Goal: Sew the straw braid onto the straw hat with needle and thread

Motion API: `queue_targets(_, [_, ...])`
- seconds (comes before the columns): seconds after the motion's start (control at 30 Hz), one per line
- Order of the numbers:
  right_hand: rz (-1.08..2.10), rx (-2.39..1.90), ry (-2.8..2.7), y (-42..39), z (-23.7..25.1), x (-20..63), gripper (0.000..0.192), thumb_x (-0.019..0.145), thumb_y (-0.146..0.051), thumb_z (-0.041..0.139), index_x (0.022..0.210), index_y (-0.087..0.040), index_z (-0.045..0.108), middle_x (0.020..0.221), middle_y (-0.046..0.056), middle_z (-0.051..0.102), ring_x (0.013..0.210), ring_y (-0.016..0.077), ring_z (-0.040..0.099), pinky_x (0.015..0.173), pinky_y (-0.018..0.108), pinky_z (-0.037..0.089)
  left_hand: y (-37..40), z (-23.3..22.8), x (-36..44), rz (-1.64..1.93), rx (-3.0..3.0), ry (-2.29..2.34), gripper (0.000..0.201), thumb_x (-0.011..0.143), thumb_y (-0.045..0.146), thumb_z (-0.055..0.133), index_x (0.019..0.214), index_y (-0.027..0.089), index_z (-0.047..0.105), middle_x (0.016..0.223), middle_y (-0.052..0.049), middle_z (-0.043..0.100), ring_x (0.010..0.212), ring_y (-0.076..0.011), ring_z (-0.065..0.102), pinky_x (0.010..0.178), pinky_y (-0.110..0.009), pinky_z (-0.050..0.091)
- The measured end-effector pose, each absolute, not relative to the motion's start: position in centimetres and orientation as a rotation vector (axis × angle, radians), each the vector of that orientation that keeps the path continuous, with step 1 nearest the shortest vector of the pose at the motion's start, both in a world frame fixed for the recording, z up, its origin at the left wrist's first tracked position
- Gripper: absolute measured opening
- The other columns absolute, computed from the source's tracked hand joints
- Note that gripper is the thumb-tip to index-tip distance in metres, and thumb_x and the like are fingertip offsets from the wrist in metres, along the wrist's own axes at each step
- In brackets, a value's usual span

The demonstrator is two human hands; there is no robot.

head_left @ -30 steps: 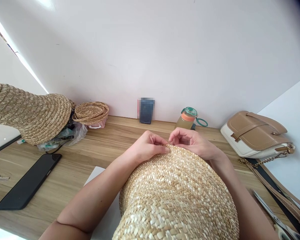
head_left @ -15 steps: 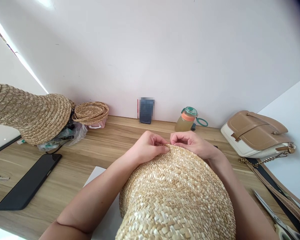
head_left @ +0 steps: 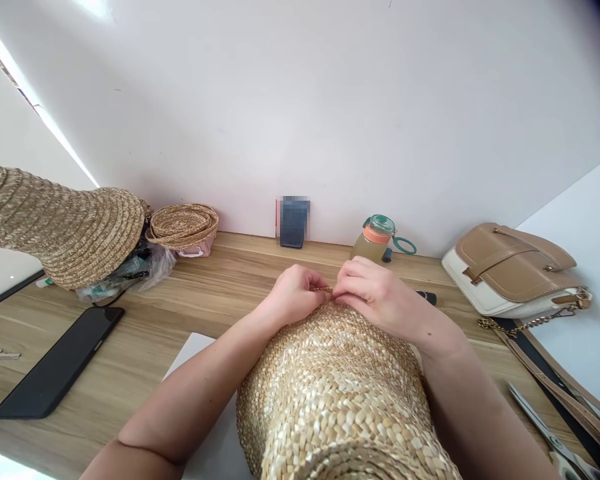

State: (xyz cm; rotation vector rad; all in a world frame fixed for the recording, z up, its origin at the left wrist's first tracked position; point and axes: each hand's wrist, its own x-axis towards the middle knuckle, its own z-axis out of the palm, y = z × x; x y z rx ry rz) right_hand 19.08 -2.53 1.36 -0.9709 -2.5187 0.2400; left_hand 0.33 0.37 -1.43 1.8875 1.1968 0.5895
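Observation:
A pale woven straw hat point(head_left: 345, 380) fills the lower middle of the view, its brim edge pointing toward the wall and its rounded crown close to me. My left hand point(head_left: 303, 293) is closed in a pinch on the far brim edge, thumb on top. Right beside it, my right hand point(head_left: 375, 293) also pinches that edge, its fingertips almost touching the left ones. Anything small between the right fingertips is hidden. Both forearms reach around the hat's sides. Under the hat and left arm lies a white sheet point(head_left: 190, 350).
At left stand a darker straw hat point(head_left: 85, 227), coiled straw braid point(head_left: 185, 223) on a pink box, a black phone point(head_left: 60, 363) and a key point(head_left: 0, 357). A bottle point(head_left: 375, 237) stands near the wall. Rightward are a handbag point(head_left: 515, 267) and scissors point(head_left: 545, 420).
My right hand has come left and over the brim edge, closer to the left fingers. The hat has turned a little, so more of its crown shows at the bottom. My left hand stays put.

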Motion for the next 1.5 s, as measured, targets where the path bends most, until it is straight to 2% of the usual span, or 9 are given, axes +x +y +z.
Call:
queue_targets(0.27, [0.054,-0.777,-2.532,-2.7,1.5,18.0,0.023,0.091,-0.005,0.044,0.080,-0.013,0.062,0.081,0.007,0.059,0.085,0.0195,0.046,0.075,0.035,0.042,0.8,-1.8,0.2,0.618,1.719,1.103,0.025,0.067,0.032,0.061,0.072,0.009,0.071,0.058,0.001,0.055,0.057,-0.0097,0.042,0.049,-0.020,0.028])
queue_targets(0.43, [0.165,-0.709,-2.452,-2.7,1.5,17.9,0.017,0.092,-0.008,0.047,0.083,-0.016,0.059,0.084,0.006,0.060,0.087,0.0182,0.046,0.078,0.035,0.042,0.7,-1.4,0.2,0.617,1.731,1.165,0.021,0.064,0.030,0.062,0.064,0.010,0.069,0.057,0.001,0.055,0.058,-0.0101,0.043,0.049,-0.020,0.029])
queue_targets(0.73, [0.425,-0.919,-2.266,-2.1,0.6,18.7,0.011,0.094,-0.019,0.048,0.089,-0.020,0.058,0.080,0.002,0.058,0.079,0.0149,0.051,0.071,0.029,0.042,0.9,-1.6,0.2,0.610,1.730,1.170,0.024,0.065,0.030,0.061,0.074,0.011,0.073,0.057,0.002,0.055,0.055,-0.0096,0.043,0.049,-0.021,0.030])
queue_targets(0.93, [0.564,-1.113,-2.154,-2.3,0.8,18.6,0.012,0.096,-0.023,0.043,0.092,-0.021,0.053,0.085,0.002,0.058,0.078,0.0144,0.054,0.071,0.028,0.042,0.8,-1.5,0.2,0.601,1.717,1.161,0.028,0.066,0.033,0.062,0.077,0.011,0.073,0.052,0.003,0.048,0.052,-0.0089,0.038,0.047,-0.021,0.026])
queue_targets(1.07, [0.609,-1.148,-2.149,-2.2,0.8,18.4,0.005,0.094,-0.019,0.044,0.095,-0.021,0.048,0.089,0.002,0.057,0.080,0.0146,0.053,0.073,0.028,0.042,0.7,-1.4,0.2,0.614,1.712,1.147,0.026,0.067,0.033,0.062,0.075,0.011,0.072,0.056,0.002,0.053,0.053,-0.0091,0.041,0.049,-0.021,0.029])
queue_targets(1.2, [0.617,-1.138,-2.132,-2.1,0.6,18.2,0.005,0.093,-0.017,0.044,0.094,-0.020,0.048,0.090,0.002,0.055,0.082,0.0148,0.052,0.073,0.029,0.042,0.7,-1.4,0.2,0.613,1.736,1.166,0.026,0.067,0.033,0.062,0.075,0.011,0.073,0.057,0.002,0.055,0.055,-0.0099,0.042,0.050,-0.022,0.030])
queue_targets(1.5, [0.669,-1.167,-1.910,-3.7,2.0,18.1,0.004,0.092,-0.023,0.049,0.088,-0.022,0.050,0.079,-0.001,0.053,0.072,0.0118,0.050,0.063,0.025,0.041,0.8,-1.3,0.3,0.599,1.834,1.259,0.024,0.069,0.030,0.062,0.078,0.012,0.075,0.062,-0.001,0.063,0.059,-0.0127,0.051,0.054,-0.022,0.035])
